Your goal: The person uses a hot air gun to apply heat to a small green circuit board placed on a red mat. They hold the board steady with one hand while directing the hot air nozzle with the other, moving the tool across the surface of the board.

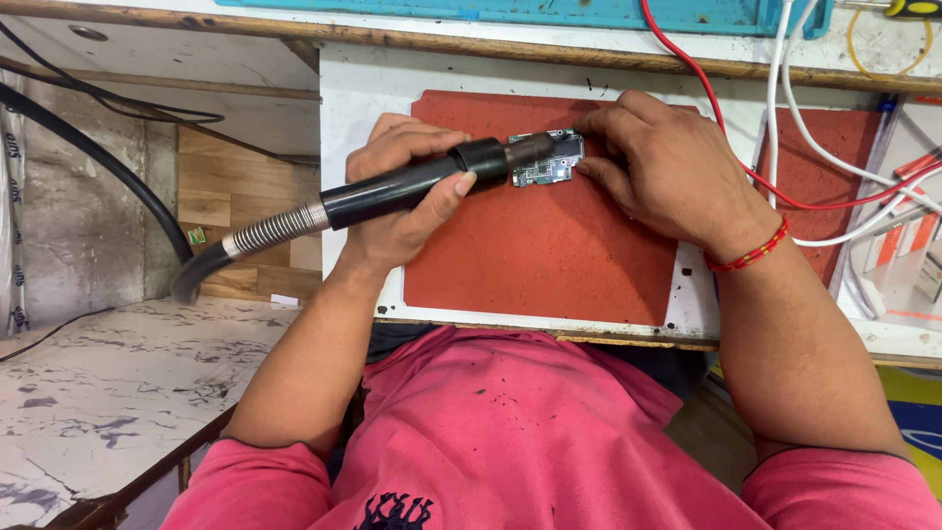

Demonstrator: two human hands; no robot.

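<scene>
Left hand (402, 186) gripped a black hot-air handpiece (412, 186), nozzle over a small circuit board (547, 159) on the red mat (540, 255); right hand (667, 162) pinned the board, possibly holding something unseen; heating looked underway, nothing lifted off yet

A small electronics repair workshop: a worn wooden bench (549, 339) carries a red rectangular heat-resistant work mat (549, 245), loose red and white wires (834, 186), and a black hot-air handpiece (412, 186).

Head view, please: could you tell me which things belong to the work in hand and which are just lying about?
In use: left hand, black hot-air wand, small green circuit board, right hand, red rubber work mat.
Lying about: red wire, white cables, blue tray.
</scene>
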